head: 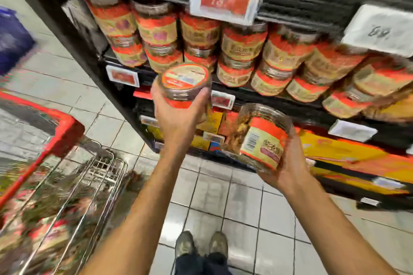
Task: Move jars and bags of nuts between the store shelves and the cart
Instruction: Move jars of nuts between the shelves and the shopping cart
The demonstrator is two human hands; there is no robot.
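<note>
My left hand (178, 116) grips a clear jar of nuts (184, 82) with a red and yellow lid, held upright in front of the dark shelf edge. My right hand (288, 163) holds a second jar of nuts (261, 138), tilted on its side, its red and cream label and barcode facing me. Both jars hang in the air before the store shelves (290, 0), where several matching jars (243, 51) are stacked in two layers. The wire cart (73, 163) with a red handle stands at the lower left, holding more red-labelled nut packs; the view there is blurred.
Price tags (225, 0) hang on the shelf edges. Yellow and red boxes (348, 156) fill the lower shelf at the right. A blue object (13, 40) sits at the far left. My shoes (201, 245) stand on the grey tiled floor between cart and shelves.
</note>
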